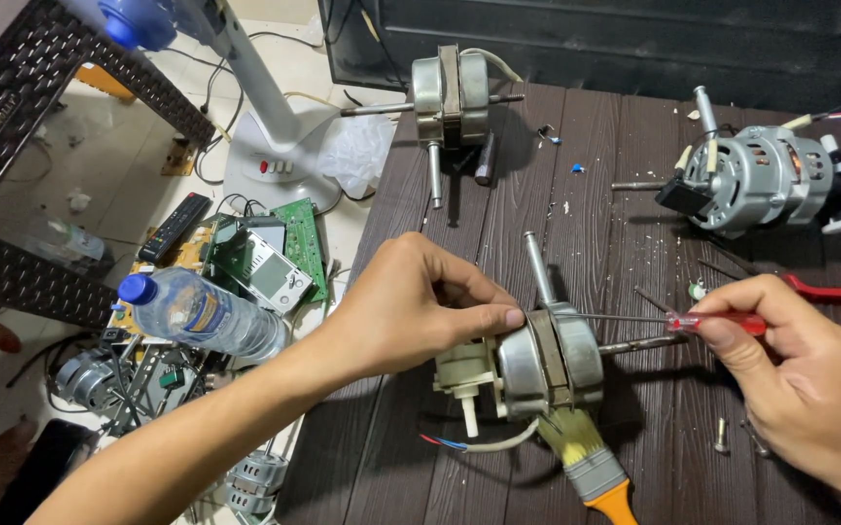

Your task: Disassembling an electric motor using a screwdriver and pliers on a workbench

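- Fan motor (547, 365), head view: it lies on its side near the front edge of the dark slatted tabletop (498, 175), shaft (539, 267) pointing away and slightly up, a cream plastic gearbox (464, 374) on its left end and a red-and-blue wire trailing beneath it.
- The left hand (420, 306) is closed over the motor's top left, thumb pressed along the metal housing, steadying it.
- The right hand (800, 374) pinches a small red-handled screwdriver (722, 323), its thin shank reaching left so the tip meets the motor's upper casing.
- A paintbrush (586, 457) with pale bristles and an orange handle lies just in front of the motor, bristles touching its underside.
- Handling, as I judge it: the motor looks dense and heavy for its bulk, rigid steel and cast metal, rounded and fairly smooth, so it would tend to roll. The laminated middle band offers the surest grip. The plastic gearbox, its peg and the thin wires look breakable and are poor places to hold.
- Elsewhere on the tabletop: a second motor (455, 92) at the far edge and a third motor (761, 180) at the right, both well apart. A loose screw (721, 435) lies near the right hand.
- On the floor at left: a water bottle (202, 313), a green circuit board (299, 238), a remote control (175, 226).
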